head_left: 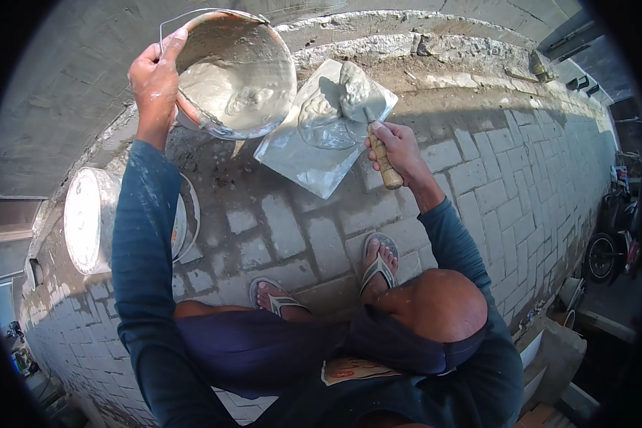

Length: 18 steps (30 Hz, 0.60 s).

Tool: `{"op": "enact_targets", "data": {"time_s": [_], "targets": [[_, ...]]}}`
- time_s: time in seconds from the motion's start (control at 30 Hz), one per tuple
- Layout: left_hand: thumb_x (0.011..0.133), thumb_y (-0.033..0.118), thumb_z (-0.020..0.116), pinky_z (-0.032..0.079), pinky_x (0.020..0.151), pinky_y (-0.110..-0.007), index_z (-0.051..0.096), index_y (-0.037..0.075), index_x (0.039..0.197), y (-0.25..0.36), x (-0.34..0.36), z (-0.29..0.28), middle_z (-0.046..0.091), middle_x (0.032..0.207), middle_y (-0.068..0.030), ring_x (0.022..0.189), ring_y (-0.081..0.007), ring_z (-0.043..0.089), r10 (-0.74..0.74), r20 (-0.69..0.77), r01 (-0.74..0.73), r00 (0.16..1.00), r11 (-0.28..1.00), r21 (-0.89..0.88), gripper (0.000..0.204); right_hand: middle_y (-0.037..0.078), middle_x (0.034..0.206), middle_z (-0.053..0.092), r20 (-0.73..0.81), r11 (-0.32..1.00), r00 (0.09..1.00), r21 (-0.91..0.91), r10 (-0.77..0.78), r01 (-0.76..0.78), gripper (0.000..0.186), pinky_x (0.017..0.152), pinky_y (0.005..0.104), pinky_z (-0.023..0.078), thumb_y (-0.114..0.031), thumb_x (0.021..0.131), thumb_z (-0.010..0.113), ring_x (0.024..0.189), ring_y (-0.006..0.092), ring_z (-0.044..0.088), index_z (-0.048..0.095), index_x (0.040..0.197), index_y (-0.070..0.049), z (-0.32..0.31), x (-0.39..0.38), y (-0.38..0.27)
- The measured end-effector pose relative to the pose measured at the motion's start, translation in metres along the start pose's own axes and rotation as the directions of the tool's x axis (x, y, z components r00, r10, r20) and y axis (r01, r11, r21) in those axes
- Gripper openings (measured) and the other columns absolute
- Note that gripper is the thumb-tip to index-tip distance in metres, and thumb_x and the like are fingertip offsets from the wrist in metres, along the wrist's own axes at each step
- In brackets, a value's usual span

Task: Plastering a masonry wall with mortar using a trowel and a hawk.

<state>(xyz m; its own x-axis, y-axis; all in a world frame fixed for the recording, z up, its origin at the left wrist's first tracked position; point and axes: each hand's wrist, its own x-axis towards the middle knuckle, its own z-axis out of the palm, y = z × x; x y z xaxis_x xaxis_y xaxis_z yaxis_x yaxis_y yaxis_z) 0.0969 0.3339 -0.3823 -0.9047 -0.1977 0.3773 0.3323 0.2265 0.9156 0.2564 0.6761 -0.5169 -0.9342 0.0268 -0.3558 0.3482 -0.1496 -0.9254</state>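
My left hand (157,82) grips the rim and wire handle of a tilted orange bucket (282,85), coated inside with wet grey mortar (214,96). My right hand (398,150) is closed on the wooden handle (383,162) of a trowel. The trowel's blade carries a lump of mortar (357,89) over a pale, mortar-smeared square board (303,164), which lies just right of the bucket with more wet mortar on it.
A white bucket (89,221) lies at the left on grey pavers (499,178). A concrete wall and rough step (364,46) run along the top. Motorbikes (606,253) stand at the far right, near a concrete block (556,357). My sandalled feet are below the board.
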Motion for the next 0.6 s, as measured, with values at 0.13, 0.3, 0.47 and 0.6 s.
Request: {"op": "enact_targets", "data": {"time_s": [0.13,0.3,0.47,0.6], "targets": [[0.087,0.032,0.077,0.048,0.078,-0.025,0.072,-0.002,0.095,-0.003,-0.002,0.002,0.070,0.094,-0.0061,0.084,-0.0101,0.060,-0.002,0.011,0.003,1.000,0.999,-0.044,0.035,0.021,0.073,0.060,-0.062,0.604,0.957,-0.786,-0.283,0.128,0.032,0.065,0.0446,0.052,-0.025,0.096,0.055,0.063,0.0326,0.060,0.058,0.090,0.006,-0.015,0.029,0.002],[0.088,0.031,0.076,0.047,0.077,-0.024,0.072,-0.002,0.092,0.009,-0.009,-0.001,0.070,0.095,-0.0059,0.082,-0.0089,0.058,-0.037,0.029,0.035,0.999,0.998,0.056,0.033,0.012,0.071,0.058,-0.008,0.515,0.892,-0.819,-0.452,0.253,0.031,0.057,0.0354,0.048,-0.027,0.098,0.055,0.061,0.0209,0.058,0.060,0.093,0.003,-0.023,0.006,-0.013],[0.088,0.029,0.076,0.046,0.073,-0.024,0.073,-0.003,0.098,0.010,-0.015,0.007,0.067,0.087,-0.0021,0.078,-0.0075,0.056,0.027,0.087,-0.027,0.996,1.000,0.002,0.033,0.006,0.075,0.061,-0.072,0.796,0.959,-0.576,-0.276,0.186,0.035,0.048,0.0282,0.047,-0.030,0.099,0.055,0.057,0.0088,0.055,0.063,0.102,0.004,-0.024,-0.031,-0.051],[0.090,0.026,0.075,0.048,0.082,-0.024,0.070,-0.003,0.113,0.018,-0.025,0.015,0.071,0.098,-0.0051,0.088,-0.0085,0.061,0.045,0.206,-0.055,0.978,0.998,0.040,0.038,0.006,0.078,0.061,-0.052,0.848,0.971,-0.499,-0.234,0.178,0.036,0.048,0.0267,0.047,-0.030,0.099,0.056,0.057,0.0088,0.055,0.063,0.105,0.004,-0.032,-0.037,-0.057]]}}
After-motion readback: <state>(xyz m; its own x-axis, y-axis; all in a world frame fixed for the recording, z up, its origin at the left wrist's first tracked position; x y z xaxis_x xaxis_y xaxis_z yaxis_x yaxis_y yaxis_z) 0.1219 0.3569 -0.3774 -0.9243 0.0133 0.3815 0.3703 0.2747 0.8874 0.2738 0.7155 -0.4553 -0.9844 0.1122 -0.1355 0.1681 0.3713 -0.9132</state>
